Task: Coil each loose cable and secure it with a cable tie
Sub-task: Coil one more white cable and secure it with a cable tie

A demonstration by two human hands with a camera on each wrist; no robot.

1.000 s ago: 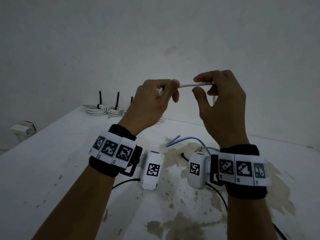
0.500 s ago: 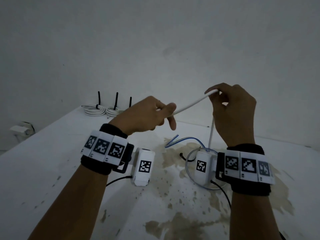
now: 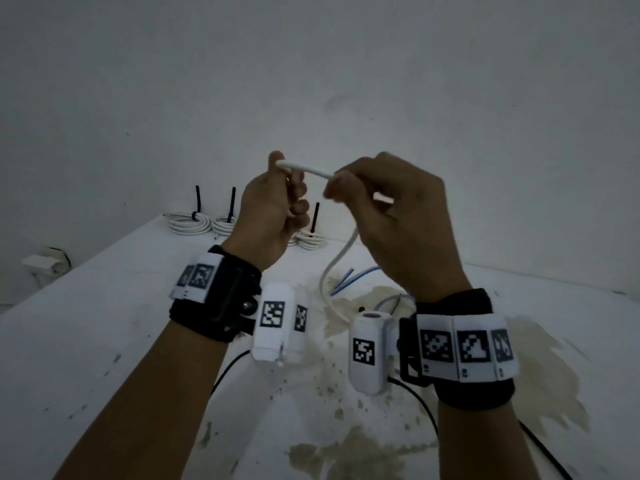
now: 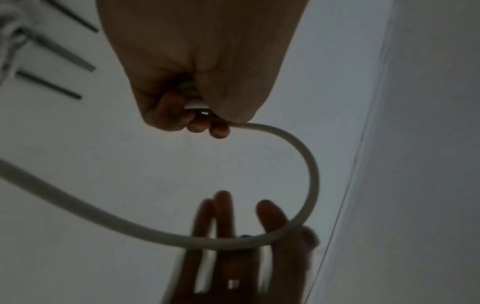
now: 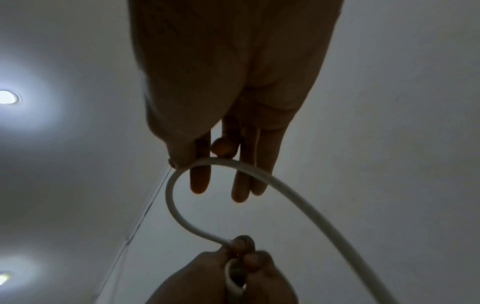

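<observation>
White cable [image 3: 304, 169] is held mid-air betw. both hands, tail hanging to the surface [image 3: 104, 323] at 6 o'clock. Left hand [image 3: 273, 216] clenches the started coil; right hand [image 3: 398, 220] pinches the run w/ thumb, other fingers loose. Looks light, springy, smooth: prob. best gripped near the bend.

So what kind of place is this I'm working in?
Probably a bare indoor workroom: a stained white table against plain white walls, tied cable coils at its far edge, recessed ceiling lights overhead.

Cable [image 3: 304, 169] between hands – above table [image 3: 104, 323]
</observation>
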